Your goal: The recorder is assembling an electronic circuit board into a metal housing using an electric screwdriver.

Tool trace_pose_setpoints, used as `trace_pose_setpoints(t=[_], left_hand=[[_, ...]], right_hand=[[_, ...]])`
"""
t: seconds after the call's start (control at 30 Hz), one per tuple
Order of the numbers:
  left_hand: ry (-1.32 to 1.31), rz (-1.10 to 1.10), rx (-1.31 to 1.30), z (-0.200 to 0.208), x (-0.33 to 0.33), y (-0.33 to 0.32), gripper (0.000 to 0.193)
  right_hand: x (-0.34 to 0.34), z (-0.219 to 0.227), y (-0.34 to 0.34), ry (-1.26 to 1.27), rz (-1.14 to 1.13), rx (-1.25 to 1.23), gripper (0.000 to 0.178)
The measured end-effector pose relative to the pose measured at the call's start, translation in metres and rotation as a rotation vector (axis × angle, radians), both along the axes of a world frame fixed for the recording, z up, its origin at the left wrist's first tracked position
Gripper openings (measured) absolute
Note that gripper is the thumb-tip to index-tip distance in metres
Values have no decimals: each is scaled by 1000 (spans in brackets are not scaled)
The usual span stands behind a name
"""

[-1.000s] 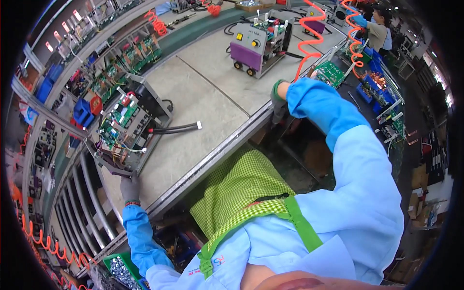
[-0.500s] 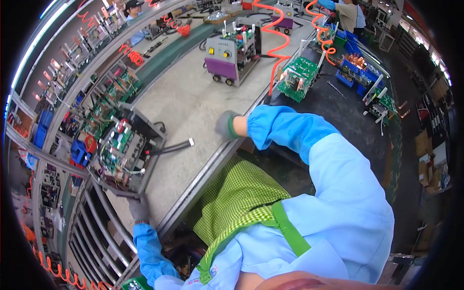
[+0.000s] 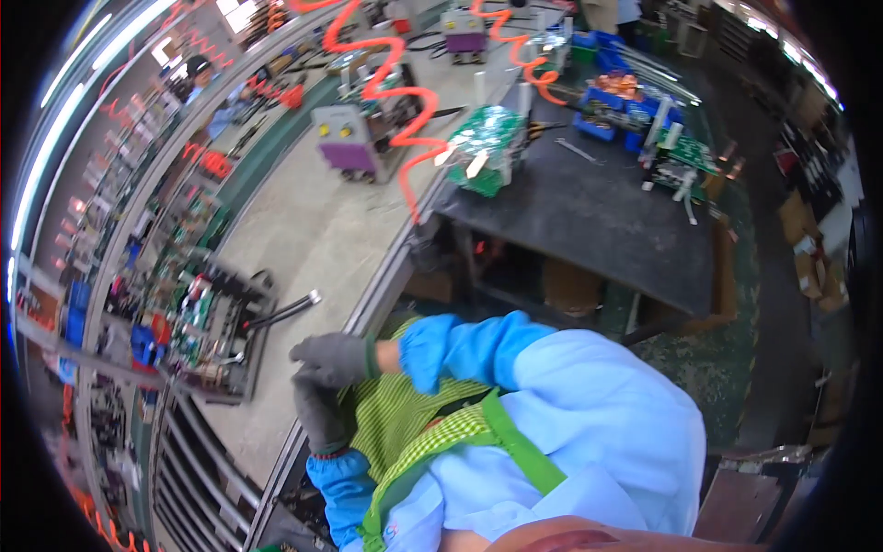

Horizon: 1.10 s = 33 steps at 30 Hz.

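My two grey-gloved hands meet above the front edge of the workbench, close to my green checked apron (image 3: pixel 368 419). My right hand (image 3: pixel 336 359) lies across the fingertips of my left hand (image 3: pixel 320 414), its fingers closed and bent. Whether anything is between them is hidden. The left fingers are mostly covered and blurred. Left of my hands stands an open machine chassis (image 3: pixel 216 322) with green circuit boards, and a black cable (image 3: pixel 287 309) with a pale tip sticks out of it toward my hands.
Farther along the workbench (image 3: pixel 317 216) is a machine with a purple and grey front (image 3: pixel 348 147). A coiled orange hose (image 3: pixel 395 92) hangs before it. On the dark side table (image 3: pixel 589 212) are a green circuit board (image 3: pixel 487 147), a wrench (image 3: pixel 578 150) and blue bins (image 3: pixel 598 127). Metal rollers (image 3: pixel 198 455) lie at lower left.
My right hand has come back from over the bench to my left hand. My left hand has left the chassis corner and moved right. The view has shifted, and the chassis stays on the bench.
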<state>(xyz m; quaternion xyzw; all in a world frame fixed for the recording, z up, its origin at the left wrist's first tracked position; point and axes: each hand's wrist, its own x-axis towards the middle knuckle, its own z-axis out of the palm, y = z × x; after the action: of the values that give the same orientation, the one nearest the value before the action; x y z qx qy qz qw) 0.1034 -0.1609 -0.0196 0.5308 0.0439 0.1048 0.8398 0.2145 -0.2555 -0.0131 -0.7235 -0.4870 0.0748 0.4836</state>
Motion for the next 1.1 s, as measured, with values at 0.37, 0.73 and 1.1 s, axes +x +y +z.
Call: trace_pose_setpoints(t=[0.37, 0.73, 1.1], left_hand=[[160, 304, -129, -17, 35, 19, 46], [292, 219, 27, -21, 63, 41, 26], [385, -33, 128, -41, 81, 22, 33]], right_hand=[[10, 17, -67, -97, -148, 147, 48], [233, -39, -339, 859, -907, 1055, 46], [220, -39, -404, 716, -758, 773, 45]])
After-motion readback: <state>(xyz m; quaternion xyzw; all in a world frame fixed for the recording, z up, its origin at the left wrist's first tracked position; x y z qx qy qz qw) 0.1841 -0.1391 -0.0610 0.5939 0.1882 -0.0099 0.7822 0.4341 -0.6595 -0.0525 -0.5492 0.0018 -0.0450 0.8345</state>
